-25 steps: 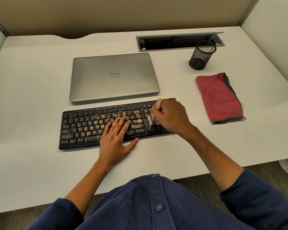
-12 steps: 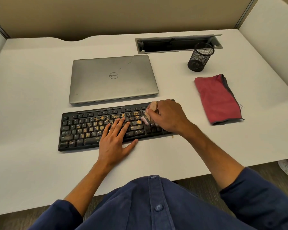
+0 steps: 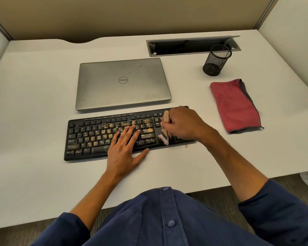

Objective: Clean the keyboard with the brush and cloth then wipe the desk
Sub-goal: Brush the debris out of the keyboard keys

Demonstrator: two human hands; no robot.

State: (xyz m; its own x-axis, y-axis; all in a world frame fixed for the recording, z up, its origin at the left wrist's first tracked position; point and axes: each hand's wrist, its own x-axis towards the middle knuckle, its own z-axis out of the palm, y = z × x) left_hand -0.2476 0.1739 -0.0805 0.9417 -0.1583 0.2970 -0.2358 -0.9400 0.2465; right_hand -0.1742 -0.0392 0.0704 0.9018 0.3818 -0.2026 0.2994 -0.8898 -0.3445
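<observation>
White smooth flat surface (image 3: 34, 107); closed matte silver laptop (image 3: 123, 84) behind. Black plastic keyboard (image 3: 89, 139), keys strewn with orange crumbs. Folded red cloth (image 3: 235, 105), soft, lay right. Left hand (image 3: 124, 148) flat, fingers straight, pressed keys. Right hand (image 3: 181, 123) gripped wooden-handled pale-bristled brush (image 3: 164, 128). Risk: crumbs flicked onto surface, wedged under keys.

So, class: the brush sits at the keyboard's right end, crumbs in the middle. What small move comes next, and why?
Probably sweep the brush leftward. The right hand holds it with its bristles on clean keys, while orange crumbs cover the keyboard beside the flat left hand.
</observation>
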